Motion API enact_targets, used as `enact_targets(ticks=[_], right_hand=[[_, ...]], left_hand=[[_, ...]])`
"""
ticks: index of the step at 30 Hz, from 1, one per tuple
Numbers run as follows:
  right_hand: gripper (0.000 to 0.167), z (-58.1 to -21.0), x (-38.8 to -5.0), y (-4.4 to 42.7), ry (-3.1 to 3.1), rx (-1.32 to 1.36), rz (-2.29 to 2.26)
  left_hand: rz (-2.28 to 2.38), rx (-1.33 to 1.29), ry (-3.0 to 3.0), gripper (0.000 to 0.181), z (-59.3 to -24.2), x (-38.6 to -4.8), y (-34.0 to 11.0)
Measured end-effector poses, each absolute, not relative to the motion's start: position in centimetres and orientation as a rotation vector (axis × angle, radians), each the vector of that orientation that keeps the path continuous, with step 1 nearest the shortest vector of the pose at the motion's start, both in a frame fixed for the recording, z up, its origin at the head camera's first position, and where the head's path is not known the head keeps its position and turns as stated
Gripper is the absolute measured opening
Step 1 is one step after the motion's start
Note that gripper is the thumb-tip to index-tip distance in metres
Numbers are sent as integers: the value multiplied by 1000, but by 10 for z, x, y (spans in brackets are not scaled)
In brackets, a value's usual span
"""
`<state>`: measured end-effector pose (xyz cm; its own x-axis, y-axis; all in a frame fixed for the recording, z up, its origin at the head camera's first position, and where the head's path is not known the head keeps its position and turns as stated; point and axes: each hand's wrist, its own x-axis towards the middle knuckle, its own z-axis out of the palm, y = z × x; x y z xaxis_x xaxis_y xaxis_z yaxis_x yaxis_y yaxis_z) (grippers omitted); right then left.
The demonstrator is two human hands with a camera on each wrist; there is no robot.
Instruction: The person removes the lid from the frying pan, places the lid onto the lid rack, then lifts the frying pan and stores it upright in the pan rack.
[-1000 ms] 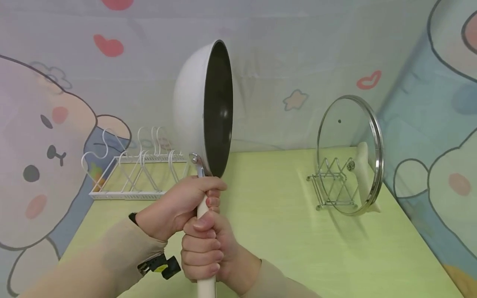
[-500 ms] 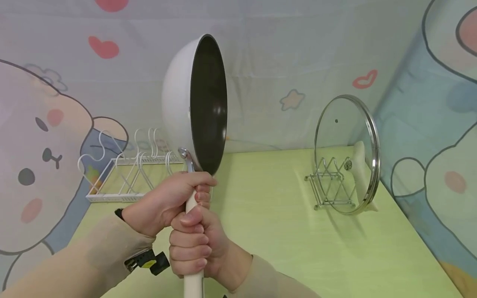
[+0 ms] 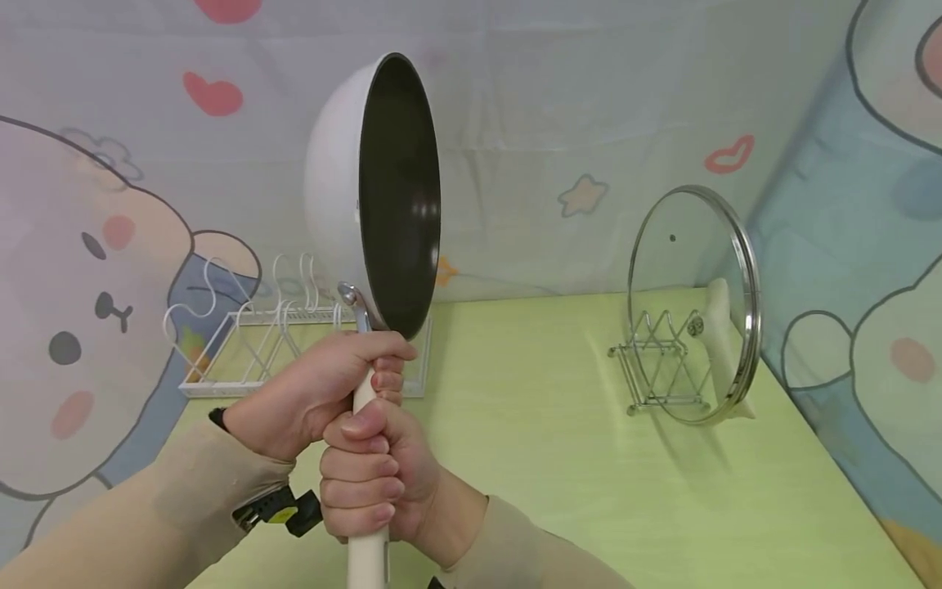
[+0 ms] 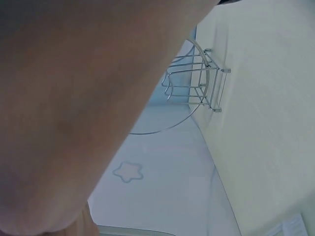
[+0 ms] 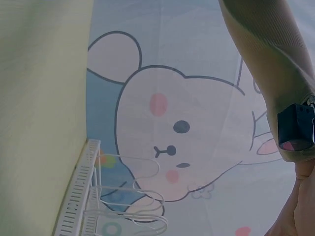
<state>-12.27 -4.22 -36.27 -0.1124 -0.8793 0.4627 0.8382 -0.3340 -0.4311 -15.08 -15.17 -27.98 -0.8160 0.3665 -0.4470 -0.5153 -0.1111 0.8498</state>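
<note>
A deep white frying pan (image 3: 401,196) with a dark inside is held up on edge in the head view, its opening turned to the right. Its cream handle (image 3: 368,564) points down. My left hand (image 3: 316,393) grips the handle at the top, close to the metal joint (image 3: 356,303). Just below, my right hand (image 3: 390,483) has its fingers curled round the same handle. Behind the pan, on the left of the table, lies a white rack (image 3: 250,391) with curved wire dividers, partly hidden by the pan and left hand.
At the right, a glass lid (image 3: 751,303) with a metal rim stands upright in a small silver wire rack (image 3: 662,401). A cream-coloured part (image 3: 717,335) shows behind its glass. Cartoon-printed cloth (image 3: 515,204) closes off the back and sides of the green table (image 3: 559,491).
Both hands have carried the pan to the left and slightly upward. More of its dark inside faces the head camera. The grip of both hands looks the same.
</note>
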Motion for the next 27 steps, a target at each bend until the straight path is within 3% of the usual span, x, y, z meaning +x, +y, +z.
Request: enact_targets(ticks=[27], right_hand=[[51, -355, -125, -68, 131, -776, -1715]], left_hand=[[1984, -158, 1570, 47, -270, -147, -182]])
